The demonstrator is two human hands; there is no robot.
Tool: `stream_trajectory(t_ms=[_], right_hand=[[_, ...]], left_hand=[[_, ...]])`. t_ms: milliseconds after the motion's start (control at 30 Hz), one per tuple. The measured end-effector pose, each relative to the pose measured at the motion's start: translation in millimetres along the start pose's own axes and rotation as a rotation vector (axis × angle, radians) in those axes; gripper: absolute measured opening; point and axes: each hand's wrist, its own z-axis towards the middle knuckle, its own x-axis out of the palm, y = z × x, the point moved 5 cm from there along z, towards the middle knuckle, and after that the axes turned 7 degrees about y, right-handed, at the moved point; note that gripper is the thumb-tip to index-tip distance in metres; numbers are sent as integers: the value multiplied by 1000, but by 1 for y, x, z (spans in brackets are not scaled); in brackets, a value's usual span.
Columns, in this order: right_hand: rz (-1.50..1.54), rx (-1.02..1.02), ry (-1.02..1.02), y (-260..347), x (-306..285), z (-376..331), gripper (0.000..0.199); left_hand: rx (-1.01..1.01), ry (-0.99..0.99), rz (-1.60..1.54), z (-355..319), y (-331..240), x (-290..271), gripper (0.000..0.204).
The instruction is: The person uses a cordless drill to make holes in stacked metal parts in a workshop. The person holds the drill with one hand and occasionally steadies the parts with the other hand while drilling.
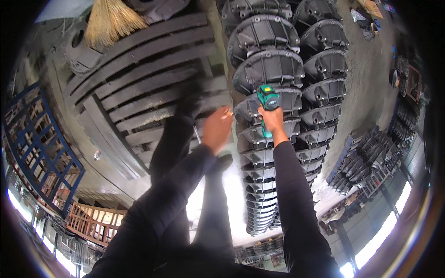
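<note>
My right hand (274, 118) is wrapped round the grip of a green and black cordless drill (268, 96). The drill is over a row of dark cast-metal housings (269, 72) with ribbed, bell-like shapes and bolt holes along their flanges. Whether its tip touches a housing cannot be seen. To the left of that row, my left hand (218, 129) is closed and somewhat blurred, apart from the castings. A small bright spot shows at its fingertips, and a thin light rod (197, 134) shows beside it; what the fingers hold is unclear.
A second row of similar castings (323, 97) stands to the right. On the left lie a slatted wooden pallet (153, 60), loose boards (109, 134) and a straw broom (113, 21). A blue metal frame (44, 153) stands far left, and more stacked castings (371, 160) at right.
</note>
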Motion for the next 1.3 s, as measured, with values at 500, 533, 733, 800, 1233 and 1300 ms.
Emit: stream_trajectory(t_ms=[500,533,733,800,1233,1300], right_hand=[[362,129,-24,0,-12,-59,37],[410,100,-14,7,-11,-51,37],[589,17,-9,51,1,-21,32],[610,35,43,68,6,-11,31],[434,212,91,110,52,78,32],[449,259,73,108,54,77,32]], left_hand=[[-106,-234,649,-105,-61,-157,34],[-115,-246,667,-109,-67,-155,34],[-171,-252,523,-119,-111,-146,38],[-47,-343,510,-122,-139,-141,33],[143,-301,556,-29,-219,-154,19],[127,-216,681,-5,-221,-161,22]])
